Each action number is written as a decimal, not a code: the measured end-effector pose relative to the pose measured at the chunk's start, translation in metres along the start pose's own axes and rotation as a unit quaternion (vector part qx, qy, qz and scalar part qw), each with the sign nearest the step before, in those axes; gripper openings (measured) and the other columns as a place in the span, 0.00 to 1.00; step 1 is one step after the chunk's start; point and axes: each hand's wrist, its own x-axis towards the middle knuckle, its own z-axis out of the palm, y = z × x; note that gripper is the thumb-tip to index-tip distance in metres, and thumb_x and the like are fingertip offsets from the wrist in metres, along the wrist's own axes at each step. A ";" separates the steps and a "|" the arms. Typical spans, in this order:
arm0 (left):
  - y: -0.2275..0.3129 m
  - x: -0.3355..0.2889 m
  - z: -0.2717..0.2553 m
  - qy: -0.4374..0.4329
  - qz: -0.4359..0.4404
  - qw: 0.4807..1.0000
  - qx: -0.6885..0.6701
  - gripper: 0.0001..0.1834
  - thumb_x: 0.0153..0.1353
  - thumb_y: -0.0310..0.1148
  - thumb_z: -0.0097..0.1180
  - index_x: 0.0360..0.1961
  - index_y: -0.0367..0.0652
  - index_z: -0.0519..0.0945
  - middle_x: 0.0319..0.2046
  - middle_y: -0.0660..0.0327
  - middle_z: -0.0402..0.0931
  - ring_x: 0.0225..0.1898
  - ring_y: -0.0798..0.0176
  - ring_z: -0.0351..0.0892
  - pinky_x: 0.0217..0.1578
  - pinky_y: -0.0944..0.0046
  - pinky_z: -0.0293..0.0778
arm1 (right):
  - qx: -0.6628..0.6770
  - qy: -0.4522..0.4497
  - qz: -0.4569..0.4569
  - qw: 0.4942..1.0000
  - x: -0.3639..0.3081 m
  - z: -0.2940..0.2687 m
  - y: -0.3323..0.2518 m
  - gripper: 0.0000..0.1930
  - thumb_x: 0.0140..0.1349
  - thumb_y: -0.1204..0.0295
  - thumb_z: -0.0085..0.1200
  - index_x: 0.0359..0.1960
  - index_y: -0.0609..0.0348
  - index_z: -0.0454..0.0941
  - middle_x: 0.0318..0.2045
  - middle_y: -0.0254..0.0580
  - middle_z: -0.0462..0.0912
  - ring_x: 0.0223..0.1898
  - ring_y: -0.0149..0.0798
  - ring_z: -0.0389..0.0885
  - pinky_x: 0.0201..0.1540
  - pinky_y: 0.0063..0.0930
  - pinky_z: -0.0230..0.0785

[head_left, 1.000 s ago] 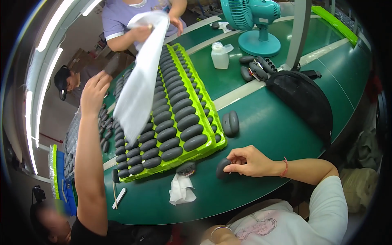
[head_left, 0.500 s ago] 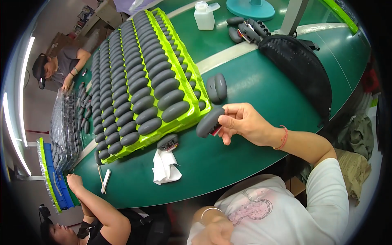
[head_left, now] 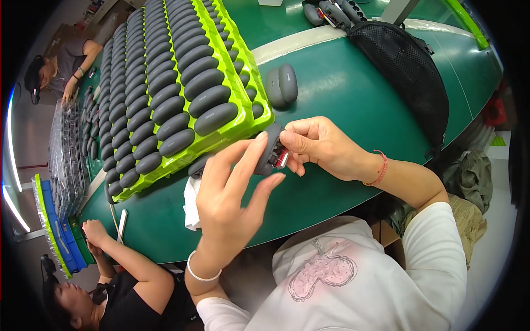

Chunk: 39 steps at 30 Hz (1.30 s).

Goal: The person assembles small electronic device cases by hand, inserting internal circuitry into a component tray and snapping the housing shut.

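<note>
A dark grey rounded case (head_left: 269, 146), which looks like an earbud case, is held above the table's near side. Its inner side, with black parts and a red strip, faces my right hand (head_left: 331, 148), whose thumb and fingers pinch its right edge. My left hand (head_left: 229, 193) spans the case from the left, fingertips on its upper end and thumb at its lower end. Behind it, a closed case (head_left: 281, 86) stands on the table. Next to my left hand, another case (head_left: 197, 167) and a white cloth (head_left: 191, 203) are partly hidden.
Lime green trays (head_left: 237, 118) full of grey cases fill the left of the green table (head_left: 342, 94). A black mesh pouch (head_left: 406, 83) and more cases (head_left: 334, 14) lie at the right back. Two people work at the left, near clear plastic trays (head_left: 69, 160) and a blue crate (head_left: 58, 226).
My left hand has risen from near my body to the case. My right hand has brought the case slightly left and up in the picture. The whole view has shifted.
</note>
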 end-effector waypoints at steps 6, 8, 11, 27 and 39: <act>-0.030 0.006 0.013 0.011 0.112 0.994 0.013 0.28 0.39 0.31 0.75 0.46 0.39 0.82 0.32 0.57 0.78 0.30 0.56 0.76 0.31 0.61 0.74 | -0.015 -0.008 0.028 0.999 -0.002 0.005 -0.006 0.23 0.68 0.50 0.52 0.28 0.58 0.79 0.19 0.34 0.77 0.22 0.25 0.76 0.26 0.17 0.69; -0.029 0.003 0.015 0.015 0.109 0.994 0.016 0.27 0.39 0.32 0.76 0.44 0.38 0.82 0.30 0.57 0.77 0.29 0.56 0.76 0.29 0.61 0.73 | -0.035 -0.007 0.043 0.998 -0.004 0.006 -0.008 0.22 0.68 0.51 0.53 0.29 0.60 0.79 0.18 0.34 0.77 0.21 0.25 0.74 0.24 0.19 0.67; -0.028 0.001 0.014 0.030 0.098 0.995 0.019 0.23 0.41 0.34 0.77 0.39 0.37 0.82 0.25 0.60 0.76 0.24 0.59 0.73 0.24 0.64 0.68 | -0.272 0.081 -0.117 0.952 -0.003 0.003 0.004 0.18 0.67 0.56 0.55 0.33 0.61 0.79 0.19 0.34 0.76 0.20 0.27 0.73 0.24 0.20 0.66; -0.029 -0.045 0.000 0.047 -0.092 0.995 0.004 0.15 0.50 0.27 0.71 0.39 0.35 0.82 0.31 0.55 0.81 0.28 0.59 0.80 0.31 0.63 0.77 | -0.373 -0.051 -0.175 0.910 0.004 0.007 0.007 0.10 0.56 0.76 0.65 0.39 0.63 0.78 0.41 0.43 0.81 0.38 0.34 0.80 0.31 0.23 0.75; -0.057 -0.042 -0.016 0.065 -0.120 0.975 0.174 0.21 0.48 0.26 0.71 0.45 0.38 0.81 0.37 0.57 0.79 0.38 0.59 0.80 0.41 0.63 0.75 | -0.579 -0.088 -0.383 0.715 0.009 0.014 0.016 0.16 0.51 0.68 0.67 0.39 0.58 0.79 0.40 0.42 0.77 0.40 0.45 0.76 0.44 0.36 0.73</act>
